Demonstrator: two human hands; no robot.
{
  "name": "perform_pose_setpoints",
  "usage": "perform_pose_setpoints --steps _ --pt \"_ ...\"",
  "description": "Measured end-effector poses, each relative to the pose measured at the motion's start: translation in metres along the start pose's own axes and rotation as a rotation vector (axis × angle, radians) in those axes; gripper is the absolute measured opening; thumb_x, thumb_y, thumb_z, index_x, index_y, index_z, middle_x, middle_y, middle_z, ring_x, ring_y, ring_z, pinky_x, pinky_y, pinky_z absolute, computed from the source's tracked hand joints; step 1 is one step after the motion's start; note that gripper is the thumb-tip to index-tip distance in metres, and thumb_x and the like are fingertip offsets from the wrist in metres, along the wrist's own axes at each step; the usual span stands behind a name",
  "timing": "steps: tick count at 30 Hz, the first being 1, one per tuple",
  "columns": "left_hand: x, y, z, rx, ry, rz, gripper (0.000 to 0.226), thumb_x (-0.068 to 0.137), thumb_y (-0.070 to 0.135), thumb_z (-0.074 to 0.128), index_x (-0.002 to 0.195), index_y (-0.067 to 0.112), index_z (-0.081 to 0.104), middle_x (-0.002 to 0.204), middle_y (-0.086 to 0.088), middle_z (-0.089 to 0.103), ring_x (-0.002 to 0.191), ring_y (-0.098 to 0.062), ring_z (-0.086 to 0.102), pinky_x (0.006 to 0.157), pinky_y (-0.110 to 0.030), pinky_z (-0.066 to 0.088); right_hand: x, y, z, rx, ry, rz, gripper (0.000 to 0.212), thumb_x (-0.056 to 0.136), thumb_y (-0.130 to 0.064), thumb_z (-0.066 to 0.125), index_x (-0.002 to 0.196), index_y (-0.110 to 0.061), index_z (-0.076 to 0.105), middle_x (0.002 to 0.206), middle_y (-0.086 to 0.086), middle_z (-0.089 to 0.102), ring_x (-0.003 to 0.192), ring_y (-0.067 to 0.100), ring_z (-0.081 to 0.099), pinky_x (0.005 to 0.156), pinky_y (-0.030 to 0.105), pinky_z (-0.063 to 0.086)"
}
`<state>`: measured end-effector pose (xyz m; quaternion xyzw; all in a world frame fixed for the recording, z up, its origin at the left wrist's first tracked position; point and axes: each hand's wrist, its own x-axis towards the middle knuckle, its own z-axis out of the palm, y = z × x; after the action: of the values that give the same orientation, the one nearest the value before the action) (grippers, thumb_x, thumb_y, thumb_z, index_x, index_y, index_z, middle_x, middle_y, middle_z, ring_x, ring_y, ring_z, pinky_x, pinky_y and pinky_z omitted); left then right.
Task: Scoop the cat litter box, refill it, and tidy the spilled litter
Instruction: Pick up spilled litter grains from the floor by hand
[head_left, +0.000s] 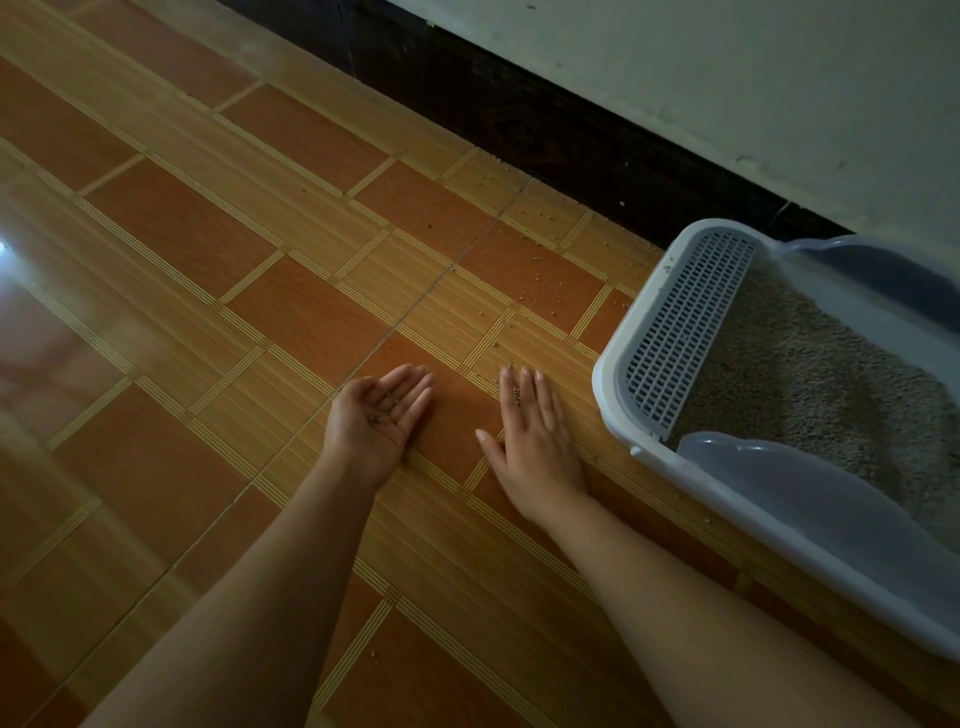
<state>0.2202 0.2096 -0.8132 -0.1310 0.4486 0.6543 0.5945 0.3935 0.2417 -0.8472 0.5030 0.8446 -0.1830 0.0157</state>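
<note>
My left hand (376, 415) rests on the floor with its palm turned up and cupped, and a few litter grains lie in it. My right hand (535, 441) lies flat, palm down, on the tiles just right of it, fingers together, with some grains on its fingers. The white litter box (618, 415) stands at the right, filled with grey litter (810, 379). A slotted grey grate (685, 322) covers its near end. Spilled litter grains (540, 275) dot the floor between my hands and the wall.
The floor (208, 312) is glossy orange and tan tile. A dark skirting board (571, 130) runs under a pale wall (727, 78) behind the box. Clear plastic shields (779, 493) rise from the box's rim.
</note>
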Motion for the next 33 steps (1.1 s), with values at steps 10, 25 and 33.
perform_pose_setpoints --steps 10,25,33 --pt "0.003 0.002 0.000 -0.014 0.010 -0.005 0.040 0.098 0.015 0.029 0.094 -0.008 0.061 0.088 -0.022 0.072 0.080 -0.030 0.072 0.079 -0.038 0.057 0.004 -0.002 0.001 0.021 0.060 0.151 0.073 0.096 -0.053 0.022 0.137 -0.017 -0.027 0.155 0.010 -0.015 0.143 0.023 -0.015 0.114 0.034 -0.007" --pt "0.010 0.000 0.005 -0.044 0.012 -0.016 0.039 0.098 0.015 0.031 0.095 -0.009 0.061 0.089 -0.022 0.071 0.081 -0.030 0.072 0.079 -0.038 0.057 0.017 0.002 0.002 0.113 0.057 -0.105 0.071 0.095 -0.047 0.024 0.140 -0.017 -0.022 0.158 0.001 0.002 0.140 0.007 -0.011 0.119 0.031 0.000" --pt "0.011 0.000 0.004 -0.047 0.012 -0.019 0.040 0.098 0.015 0.030 0.095 -0.009 0.061 0.090 -0.023 0.071 0.081 -0.031 0.072 0.079 -0.038 0.057 0.025 0.006 -0.006 -0.068 0.082 0.074 0.081 0.091 -0.061 0.027 0.149 -0.013 -0.003 0.158 0.006 0.003 0.145 0.021 -0.001 0.119 0.039 0.004"
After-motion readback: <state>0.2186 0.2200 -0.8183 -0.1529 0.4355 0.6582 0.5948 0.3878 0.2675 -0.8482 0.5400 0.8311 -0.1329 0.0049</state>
